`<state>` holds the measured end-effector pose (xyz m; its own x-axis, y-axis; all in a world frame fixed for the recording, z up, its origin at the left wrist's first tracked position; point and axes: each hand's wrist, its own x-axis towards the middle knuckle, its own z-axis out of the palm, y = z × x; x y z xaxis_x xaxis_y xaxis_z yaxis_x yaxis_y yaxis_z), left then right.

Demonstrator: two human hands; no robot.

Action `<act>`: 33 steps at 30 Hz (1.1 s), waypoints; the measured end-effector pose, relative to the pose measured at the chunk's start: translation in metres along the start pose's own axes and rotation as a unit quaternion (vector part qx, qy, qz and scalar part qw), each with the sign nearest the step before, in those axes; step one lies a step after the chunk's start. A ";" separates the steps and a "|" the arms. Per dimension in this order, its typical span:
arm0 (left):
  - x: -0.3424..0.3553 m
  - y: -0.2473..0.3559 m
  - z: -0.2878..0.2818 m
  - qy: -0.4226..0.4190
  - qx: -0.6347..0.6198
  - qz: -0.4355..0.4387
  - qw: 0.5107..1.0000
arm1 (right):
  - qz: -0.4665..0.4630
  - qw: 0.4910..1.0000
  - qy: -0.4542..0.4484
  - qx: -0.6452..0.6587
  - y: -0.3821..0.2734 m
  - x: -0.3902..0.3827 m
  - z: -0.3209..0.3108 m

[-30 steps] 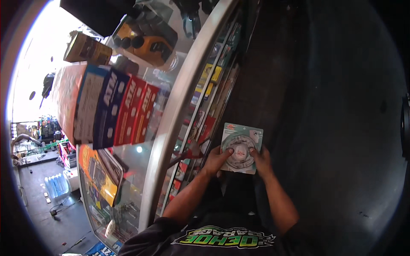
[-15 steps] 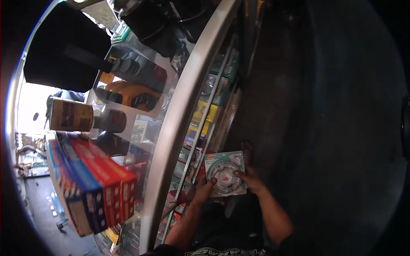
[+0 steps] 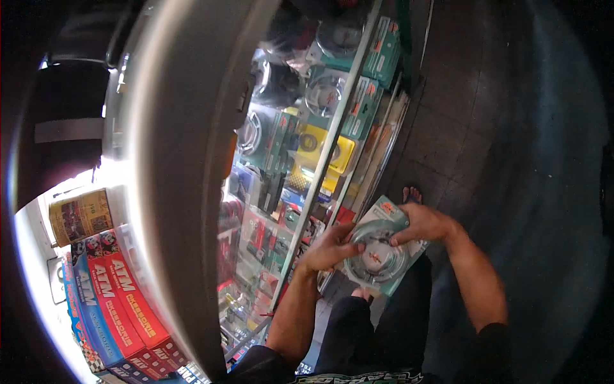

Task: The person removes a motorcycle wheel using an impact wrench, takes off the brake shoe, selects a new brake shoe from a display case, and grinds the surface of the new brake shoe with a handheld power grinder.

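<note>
Blister pack (image 3: 377, 257), a green card with a clear round bulge, is held between our two hands in front of our body, above our dark trousers (image 3: 407, 313). We have it turned at a slant, its round face up towards us, with a small red mark in the middle of the circle. Our left hand (image 3: 329, 249) grips the left side, thumb laid on the front by the bulge. Our right hand (image 3: 426, 224) grips the upper right side, its thumb also pressed on the front; we cannot see the fingertips behind the card.

To our left we see a glass display case, its pale rail (image 3: 333, 141) running just beside our left hand. Inside lie similar round-fronted green packs (image 3: 325, 96) and yellow packs (image 3: 326, 150). Farther left, red and blue boxes (image 3: 115, 288) stand together, with a yellowish tin (image 3: 80, 216) above them in our view. Beyond the pack, a bare foot (image 3: 412, 194) shows on the dark tiled floor (image 3: 467, 96)
</note>
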<state>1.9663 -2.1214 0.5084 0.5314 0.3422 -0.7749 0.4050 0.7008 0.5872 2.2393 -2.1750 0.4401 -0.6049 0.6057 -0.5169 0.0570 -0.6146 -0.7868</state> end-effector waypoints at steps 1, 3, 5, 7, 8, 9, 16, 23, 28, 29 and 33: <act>0.002 0.000 -0.002 0.068 0.061 0.007 0.996 | 0.002 0.999 0.032 0.005 0.007 0.000 -0.001; 0.004 -0.012 -0.021 0.050 -0.108 0.062 0.991 | -0.005 0.998 0.056 0.043 -0.015 -0.007 0.010; 0.004 -0.022 -0.022 0.023 -0.375 0.107 0.921 | -0.071 0.984 0.124 0.109 -0.005 -0.003 0.013; 0.001 -0.008 0.006 -0.018 -0.424 0.127 0.897 | -0.105 0.972 0.194 0.084 0.032 0.004 0.018; 0.000 -0.032 0.002 0.024 -0.353 0.152 0.923 | -0.121 0.961 0.215 0.126 0.026 0.009 0.025; 0.002 -0.042 0.006 0.063 -0.281 0.172 0.942 | -0.132 0.948 0.238 0.168 0.025 0.009 0.030; 0.006 -0.040 0.008 0.130 -0.265 0.154 0.943 | -0.129 0.924 0.253 0.254 0.015 -0.003 0.046; 0.011 -0.046 -0.015 0.141 -0.275 0.210 0.928 | -0.158 0.928 0.224 0.253 0.008 0.012 0.044; 0.010 -0.062 -0.016 0.266 -0.499 0.186 0.803 | -0.193 0.906 0.268 0.264 -0.032 0.052 0.042; 0.007 -0.069 -0.016 0.269 -0.495 0.180 0.807 | -0.192 0.903 0.270 0.272 -0.043 0.064 0.041; -0.019 -0.100 -0.006 0.209 -0.472 0.120 0.848 | -0.312 0.866 0.265 0.288 -0.082 0.135 0.051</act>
<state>1.9114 -2.1947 0.4632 0.1244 0.6004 -0.7900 -0.5584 0.7005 0.4445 2.1130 -2.0690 0.4518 0.0830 0.9635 -0.2547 -0.6467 -0.1423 -0.7493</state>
